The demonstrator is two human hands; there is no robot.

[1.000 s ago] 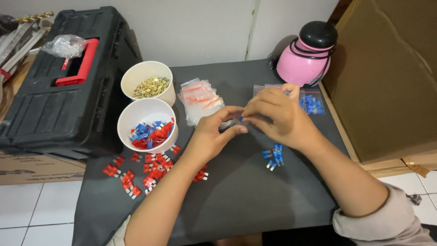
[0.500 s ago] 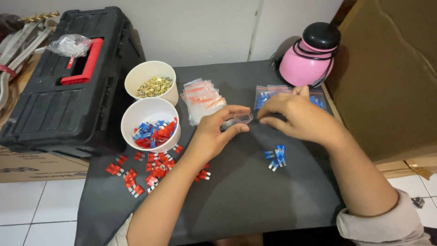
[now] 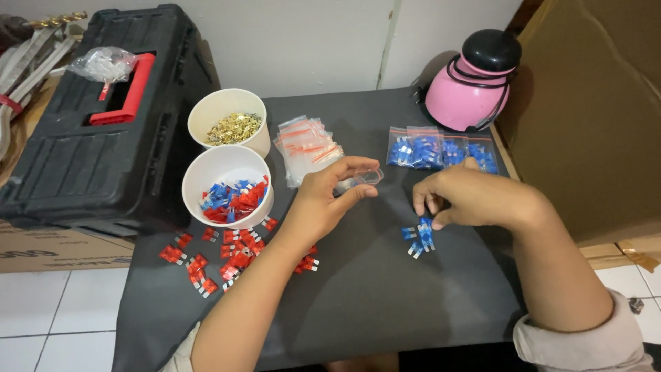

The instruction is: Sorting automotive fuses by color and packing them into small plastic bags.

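Left hand (image 3: pixel 323 200) is pinching a small clear zip-top plastic bag (image 3: pixel 361 179) between thumb and fingers, held just above the dark grey table mat (image 3: pixel 365 303), while the right hand (image 3: pixel 461 200) has its fingertips pressed onto a little pile of blue blade-type fuses (image 3: pixel 420 236) lying on the mat. The bag looks flimsy and slick, so I'd hold it by the mouth edges. The fuses seem light, hard and tiny; best taken by the plastic body, not the prongs.
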